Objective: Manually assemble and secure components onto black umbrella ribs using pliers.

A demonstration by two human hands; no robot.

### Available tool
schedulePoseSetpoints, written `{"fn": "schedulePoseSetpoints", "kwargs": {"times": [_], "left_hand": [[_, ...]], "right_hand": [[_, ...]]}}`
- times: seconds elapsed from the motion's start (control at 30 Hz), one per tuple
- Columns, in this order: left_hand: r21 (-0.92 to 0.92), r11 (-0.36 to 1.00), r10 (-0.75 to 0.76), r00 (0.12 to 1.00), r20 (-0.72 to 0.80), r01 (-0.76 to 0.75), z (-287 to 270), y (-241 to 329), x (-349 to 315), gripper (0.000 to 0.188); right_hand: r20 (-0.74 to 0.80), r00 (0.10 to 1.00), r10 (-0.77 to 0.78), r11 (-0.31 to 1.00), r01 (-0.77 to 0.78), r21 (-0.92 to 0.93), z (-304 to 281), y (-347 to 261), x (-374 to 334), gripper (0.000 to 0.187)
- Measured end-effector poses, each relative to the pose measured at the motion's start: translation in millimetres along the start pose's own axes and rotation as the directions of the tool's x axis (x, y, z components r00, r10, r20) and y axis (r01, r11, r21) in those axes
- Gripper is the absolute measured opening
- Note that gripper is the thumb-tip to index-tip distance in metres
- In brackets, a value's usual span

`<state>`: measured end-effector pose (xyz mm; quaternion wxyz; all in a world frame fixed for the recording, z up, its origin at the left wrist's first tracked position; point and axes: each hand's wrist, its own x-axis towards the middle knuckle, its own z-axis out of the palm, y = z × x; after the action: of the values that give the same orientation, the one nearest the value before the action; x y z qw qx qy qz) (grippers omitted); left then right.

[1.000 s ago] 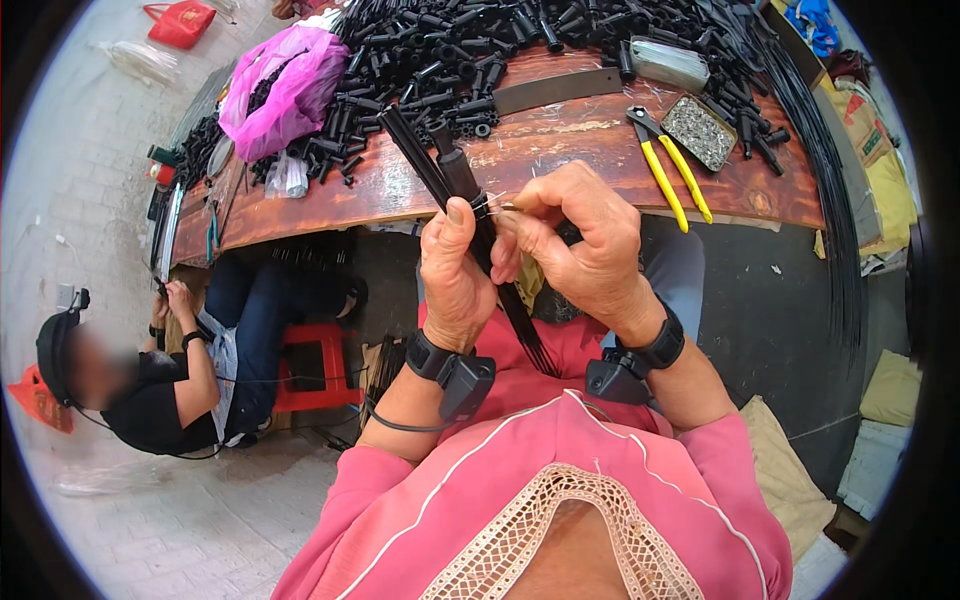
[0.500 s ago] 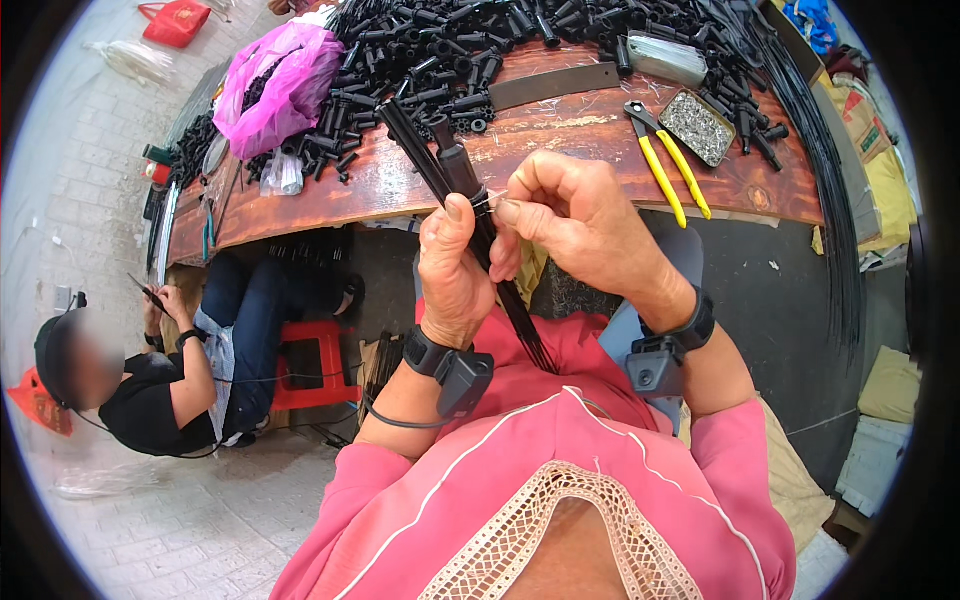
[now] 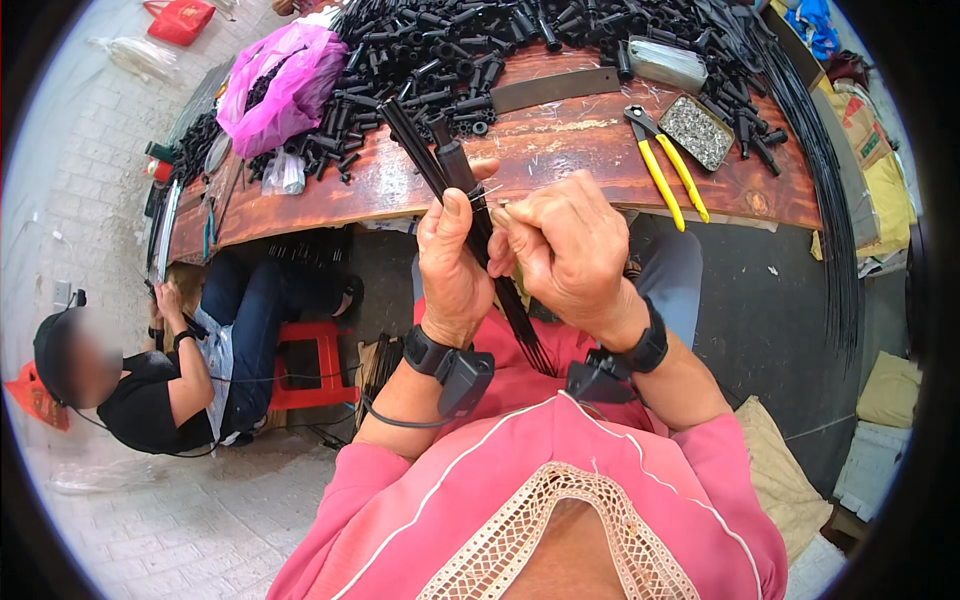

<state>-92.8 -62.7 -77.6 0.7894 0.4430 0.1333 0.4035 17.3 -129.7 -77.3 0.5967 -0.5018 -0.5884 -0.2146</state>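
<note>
Matt black plastic against worn, reddish wood.

The bundle of thin rods [image 3: 455,190] looked like matt black plastic, smooth along its length; a slim bright metal pin [image 3: 487,192] glinted beside it. Behind the bundle the wooden table [image 3: 560,150] showed a rough, scuffed finish (paler where the varnish was rubbed off). On it lay dull black plastic tubes [image 3: 440,60], pliers [image 3: 668,172] with glossy yellow plastic grips and grey metal jaws, a thin crinkled pink plastic bag [image 3: 280,85], and a small tray [image 3: 697,131] of shiny metal bits.
</note>
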Motion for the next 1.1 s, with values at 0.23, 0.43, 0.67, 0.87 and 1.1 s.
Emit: {"fn": "schedulePoseSetpoints", "kwargs": {"times": [0.23, 0.43, 0.67, 0.87, 1.1], "left_hand": [[-0.108, 0.991, -0.064, 0.992, 0.108, 0.076, -4, -4, 2, 0.057], [-0.054, 0.998, -0.034, 0.998, 0.044, 0.036, -3, -3, -1, 0.061], [-0.071, 0.996, -0.051, 0.996, 0.069, 0.056, -6, -4, -1, 0.058], [-0.167, 0.979, -0.095, 0.989, 0.114, 0.113, -12, -4, 0, 0.050], [-0.259, 0.949, -0.130, 0.973, 0.193, 0.178, -15, -6, 1, 0.049]], "right_hand": [[0.048, 0.990, -0.134, 0.991, 0.134, -0.003, -7, 17, 8, 0.019], [0.599, 0.463, 0.653, 0.119, -0.844, 0.523, -19, -16, 17, 0.017], [0.413, 0.690, 0.595, 0.492, -0.719, 0.491, -8, -14, 5, 0.015], [0.406, 0.617, 0.674, 0.273, -0.718, 0.640, 1, -14, 1, 0.010], [0.559, 0.472, 0.682, -0.021, -0.751, 0.660, -4, -8, 5, 0.014]]}}
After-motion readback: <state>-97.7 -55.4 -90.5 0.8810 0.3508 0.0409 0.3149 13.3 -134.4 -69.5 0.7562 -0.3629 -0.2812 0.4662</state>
